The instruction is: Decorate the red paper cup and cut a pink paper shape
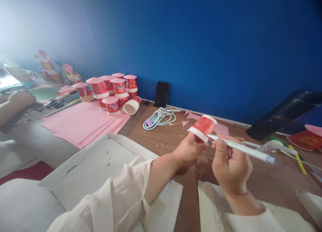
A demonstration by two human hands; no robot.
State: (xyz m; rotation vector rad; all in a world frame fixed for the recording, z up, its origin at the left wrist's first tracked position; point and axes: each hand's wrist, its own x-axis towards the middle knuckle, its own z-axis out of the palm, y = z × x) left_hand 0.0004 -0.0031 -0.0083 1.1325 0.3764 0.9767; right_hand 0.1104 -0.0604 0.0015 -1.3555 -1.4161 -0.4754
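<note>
My left hand [188, 150] is wrapped around the lower end of a red paper cup [205, 125] with white rims and a gold pattern. The cup is tilted above the brown table. In my right hand [232, 165] is a white marker pen [248, 152] with a pale lilac end, its tip at or very close to the cup's lower rim. A small dark item shows between the two hands, too small to name. Part of my left fingers is hidden behind the cup.
Several red cups [119, 87] topped with pink discs stand near pink paper sheets [72, 121]. A coiled cable [161, 119] and a phone [161, 94] are by the blue wall. A black cylinder [281, 116] leans right. Another person's hand [22, 98] rests far left. A white box lid [95, 158] lies nearby.
</note>
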